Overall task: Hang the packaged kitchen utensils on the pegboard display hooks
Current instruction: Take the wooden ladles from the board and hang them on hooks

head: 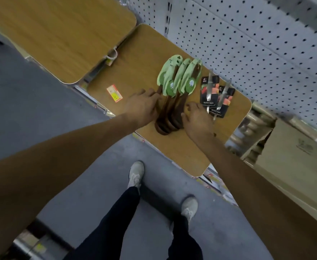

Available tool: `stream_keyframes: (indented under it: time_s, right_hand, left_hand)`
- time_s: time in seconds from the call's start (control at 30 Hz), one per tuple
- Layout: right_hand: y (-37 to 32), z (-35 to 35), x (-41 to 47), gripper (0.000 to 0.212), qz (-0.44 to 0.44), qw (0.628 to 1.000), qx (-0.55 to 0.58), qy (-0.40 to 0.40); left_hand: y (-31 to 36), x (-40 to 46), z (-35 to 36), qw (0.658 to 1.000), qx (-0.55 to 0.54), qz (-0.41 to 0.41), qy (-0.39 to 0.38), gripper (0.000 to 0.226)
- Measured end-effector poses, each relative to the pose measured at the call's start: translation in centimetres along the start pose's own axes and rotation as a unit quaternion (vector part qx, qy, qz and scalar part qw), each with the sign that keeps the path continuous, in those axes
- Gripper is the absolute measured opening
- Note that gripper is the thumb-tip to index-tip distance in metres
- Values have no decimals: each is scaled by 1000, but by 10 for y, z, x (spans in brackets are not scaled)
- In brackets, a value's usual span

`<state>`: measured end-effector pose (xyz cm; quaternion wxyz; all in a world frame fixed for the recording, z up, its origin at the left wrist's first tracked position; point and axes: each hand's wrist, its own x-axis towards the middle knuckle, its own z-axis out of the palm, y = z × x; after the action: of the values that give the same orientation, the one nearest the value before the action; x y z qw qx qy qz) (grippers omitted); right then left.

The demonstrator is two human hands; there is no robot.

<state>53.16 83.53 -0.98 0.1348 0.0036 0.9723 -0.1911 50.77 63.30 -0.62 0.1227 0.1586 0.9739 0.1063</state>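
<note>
Several dark wooden spoons (169, 111) with green card packaging (180, 76) hang in a bunch in front of the white pegboard (257, 42), above a wooden shelf (146, 59). My left hand (142, 107) holds the left side of the bunch at the handles. On the bunch's right side my right hand (197, 119) curls its fingers around the spoon handles. Two metal utensils on black cards (215, 94) hang just right of the spoons.
A second wooden shelf (56, 34) lies to the left, with a white loop (112, 54) at the gap. An orange and yellow price label (114, 93) lies on the near shelf. Cardboard boxes (288, 152) stand at the right. My legs and shoes (136, 175) are on the grey floor.
</note>
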Motion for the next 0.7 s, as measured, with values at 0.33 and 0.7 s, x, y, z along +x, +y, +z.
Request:
stream_keyframes:
  time_s: [0.33, 0.7]
  right_hand:
    - [7, 54, 76, 27, 106, 991, 68, 52]
    - [20, 52, 95, 18, 199, 955, 217, 17]
  left_hand:
    - [-33, 90, 54, 988, -71, -118, -66, 37]
    - [-39, 102, 74, 967, -157, -188, -65, 37]
